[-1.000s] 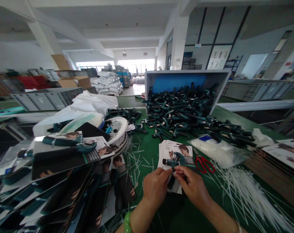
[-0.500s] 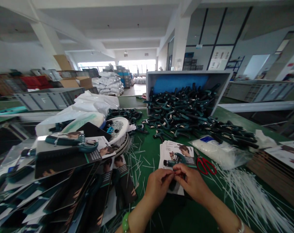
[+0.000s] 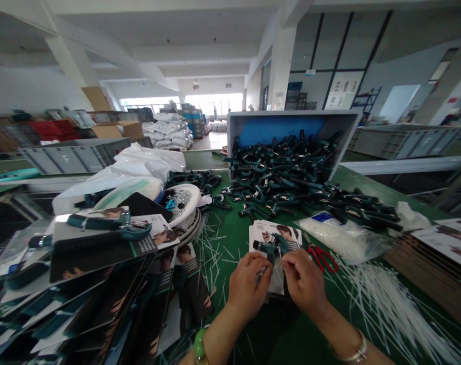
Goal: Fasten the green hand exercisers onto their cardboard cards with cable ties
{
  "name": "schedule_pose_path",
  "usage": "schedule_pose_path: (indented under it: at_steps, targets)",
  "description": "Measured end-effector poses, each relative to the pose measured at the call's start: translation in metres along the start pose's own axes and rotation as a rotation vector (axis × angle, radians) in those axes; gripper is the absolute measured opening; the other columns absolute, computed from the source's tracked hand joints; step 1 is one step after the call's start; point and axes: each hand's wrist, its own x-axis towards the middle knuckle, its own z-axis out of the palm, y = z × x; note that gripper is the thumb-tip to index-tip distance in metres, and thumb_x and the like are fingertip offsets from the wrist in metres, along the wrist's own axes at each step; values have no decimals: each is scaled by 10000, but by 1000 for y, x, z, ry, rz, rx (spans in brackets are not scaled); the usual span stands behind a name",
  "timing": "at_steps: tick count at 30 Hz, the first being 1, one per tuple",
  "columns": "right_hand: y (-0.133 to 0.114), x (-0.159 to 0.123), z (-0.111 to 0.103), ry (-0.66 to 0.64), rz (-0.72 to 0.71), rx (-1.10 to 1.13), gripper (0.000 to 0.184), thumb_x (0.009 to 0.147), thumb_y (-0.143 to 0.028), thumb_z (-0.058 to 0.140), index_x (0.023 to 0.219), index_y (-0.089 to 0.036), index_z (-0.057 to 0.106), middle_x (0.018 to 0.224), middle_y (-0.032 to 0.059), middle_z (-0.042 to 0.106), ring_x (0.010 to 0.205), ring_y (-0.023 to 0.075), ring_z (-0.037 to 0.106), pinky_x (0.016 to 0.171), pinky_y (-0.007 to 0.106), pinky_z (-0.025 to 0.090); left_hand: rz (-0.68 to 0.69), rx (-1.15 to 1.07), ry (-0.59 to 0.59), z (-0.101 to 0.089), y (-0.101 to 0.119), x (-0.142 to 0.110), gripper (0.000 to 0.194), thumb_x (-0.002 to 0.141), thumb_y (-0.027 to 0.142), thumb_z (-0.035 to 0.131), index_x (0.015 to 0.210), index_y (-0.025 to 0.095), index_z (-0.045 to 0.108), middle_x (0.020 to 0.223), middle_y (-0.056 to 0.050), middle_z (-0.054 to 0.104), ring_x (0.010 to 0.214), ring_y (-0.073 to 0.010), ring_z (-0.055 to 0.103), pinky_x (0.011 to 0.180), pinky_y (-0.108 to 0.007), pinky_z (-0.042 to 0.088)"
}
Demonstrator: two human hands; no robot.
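A dark green hand grip exerciser with a metal spring lies on a stack of printed cards in front of me. My left hand is closed at the lower left of the exerciser, fingers curled over its handle area. A small greyish bit shows between those fingers, too unclear to name. To the right, my right hand is closed in a pinch over the cards' edge, and what it pinches is hidden. The two hands are a little apart, and the exerciser's lower part is partly covered by them.
Carded exercisers pile up at the left, beside a white bowl of small metal parts. A grey crate on its side spills more exercisers. Red-handled scissors, a plastic bag, loose white cable ties and stacked cards lie right.
My hands, fingertips together before, have moved apart. The right hand has shifted right and turned its fingers inward; the left is slightly more curled. The view has shifted slightly.
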Motion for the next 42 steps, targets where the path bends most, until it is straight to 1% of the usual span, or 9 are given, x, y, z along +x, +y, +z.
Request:
schedule_pose_path:
  at_steps: [2,4,6,10,17,20,27,36,42]
  targets:
    - [0,6,4,83,39,46,138,868,-182,412,771,-195,510,728,35,558,724,157,534,687,287,435,29,48,24,-3,2,1,184,835,243,468,906,228,637,983,-50,598,916,-167,557,811,-301,461]
    - [1,12,9,68,87,119,126,875,-210,416,793,-194,510,811,51,581,800,168,549,734,298,435,57,82,42,-3,-1,-1,218,821,259,494,1004,225,608,1045,-71,583,974,-193,539,839,-333,454]
    - [2,15,14,-40,169,219,150,893,-248,400,830,-193,525,850,50,599,806,164,565,724,284,442,56,104,59,1,-10,-7,256,816,255,504,1057,210,578,1027,-83,592,958,-203,543,826,-349,458]
    - [4,14,19,-329,267,365,238,919,-304,352,863,-190,554,643,-9,563,587,122,541,574,227,423,0,88,135,9,-35,-15,173,827,205,483,956,185,597,882,-62,626,851,-183,567,764,-331,463]
    - [15,-11,8,-579,-204,20,250,878,-166,323,762,-177,544,699,43,595,643,151,525,594,253,362,-259,23,89,8,-44,-11,138,765,250,581,870,211,662,747,-20,590,713,-150,553,658,-271,443]
    - [15,-15,6,-564,-211,-11,241,876,-176,331,750,-177,536,703,46,594,639,150,517,598,255,348,-291,82,60,6,-35,-10,165,781,294,550,880,213,655,773,-25,586,758,-161,554,697,-280,437]
    - [9,-17,10,-401,-15,145,208,896,-237,388,761,-182,537,697,20,602,663,131,542,636,242,369,-340,185,-53,11,-19,-2,314,759,456,532,978,252,625,999,-40,565,971,-202,528,845,-305,406]
    - [5,-21,14,-335,-3,166,211,889,-238,367,745,-181,509,669,21,579,633,132,525,604,239,374,-329,302,-63,11,-19,2,271,817,414,453,962,248,610,1007,-43,597,933,-202,558,775,-295,413]
    - [-6,-30,10,-499,-89,21,217,866,-177,338,758,-182,526,735,49,603,689,162,536,623,268,386,-296,274,-42,12,-24,2,236,830,414,449,843,224,588,902,-28,615,875,-185,569,751,-280,417]
